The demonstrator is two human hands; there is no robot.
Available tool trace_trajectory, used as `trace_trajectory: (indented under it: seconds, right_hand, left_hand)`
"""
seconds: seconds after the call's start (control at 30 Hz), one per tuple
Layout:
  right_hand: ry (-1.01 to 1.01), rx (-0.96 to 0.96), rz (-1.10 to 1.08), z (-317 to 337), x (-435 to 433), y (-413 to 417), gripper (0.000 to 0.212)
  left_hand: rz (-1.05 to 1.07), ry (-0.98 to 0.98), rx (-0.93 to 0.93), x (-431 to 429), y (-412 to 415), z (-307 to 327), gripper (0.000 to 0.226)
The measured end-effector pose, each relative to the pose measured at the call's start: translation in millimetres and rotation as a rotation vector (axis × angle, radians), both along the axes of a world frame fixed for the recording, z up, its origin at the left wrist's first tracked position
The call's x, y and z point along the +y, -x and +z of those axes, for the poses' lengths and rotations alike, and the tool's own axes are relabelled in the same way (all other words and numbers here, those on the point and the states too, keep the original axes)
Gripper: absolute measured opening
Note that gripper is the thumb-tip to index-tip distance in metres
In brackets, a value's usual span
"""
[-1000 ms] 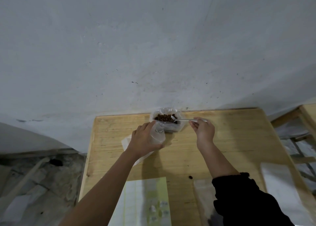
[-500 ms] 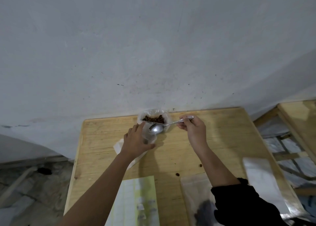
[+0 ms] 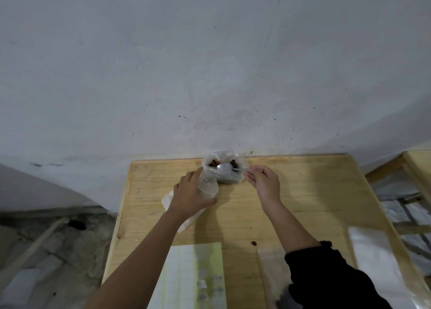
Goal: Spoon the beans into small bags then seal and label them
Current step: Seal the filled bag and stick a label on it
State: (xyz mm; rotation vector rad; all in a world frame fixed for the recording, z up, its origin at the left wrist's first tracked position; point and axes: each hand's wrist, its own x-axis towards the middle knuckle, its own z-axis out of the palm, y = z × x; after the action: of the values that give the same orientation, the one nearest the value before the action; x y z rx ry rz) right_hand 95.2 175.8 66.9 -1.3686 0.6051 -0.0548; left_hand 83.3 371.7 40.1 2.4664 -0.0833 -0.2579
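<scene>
While spoon [image 3: 225, 168] hovers, beans [image 3: 212, 163] at table edge [image 3: 303, 157]

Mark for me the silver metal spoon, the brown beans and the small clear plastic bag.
silver metal spoon [image 3: 224, 167], head view, on its bowl.
brown beans [image 3: 212, 163], head view, on the left clump.
small clear plastic bag [image 3: 208, 184], head view, on its middle.

Black sleeve [image 3: 331, 276] on right arm [image 3: 285, 217]

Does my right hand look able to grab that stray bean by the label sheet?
Probably not yet: the stray bean lies uncovered on the table, but the right hand pinches the spoon over the bean container.
</scene>
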Motion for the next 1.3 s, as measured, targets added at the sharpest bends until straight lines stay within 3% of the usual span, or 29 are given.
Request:
trace_trajectory:
  seconds: [0.27,0.53,0.73,0.9,1.03,1.3]
  right_hand:
    - [0.181,0.124,0.179,-10.8,-2.2,2.9,0.013]
    - [0.294,0.049,0.137,14.2,-42.3,19.1,0.013]
    - [0.302,-0.154,0.233,44.3,-70.9,43.8,0.012]
    - [0.275,-0.219,0.488,56.1,-86.0,73.7,0.025]
    - [0.191,-0.24,0.489,63.0,-108.0,101.0,0.032]
    - [0.249,-0.244,0.464,63.6,-143.2,140.7,0.031]
  left_hand:
    - [0.024,0.03,0.006,1.4,6.4,8.3,0.095]
    - [0.012,0.065,0.006,-21.3,15.1,32.9,0.103]
    - [-0.025,0.391,0.044,-72.3,35.5,70.3,0.107]
    - [-0.104,0.597,0.111,-125.8,61.2,98.4,0.1]
    - [-0.151,0.717,0.152,-158.7,84.0,106.6,0.105]
    - [-0.197,0.746,0.09,-205.8,132.8,119.6,0.054]
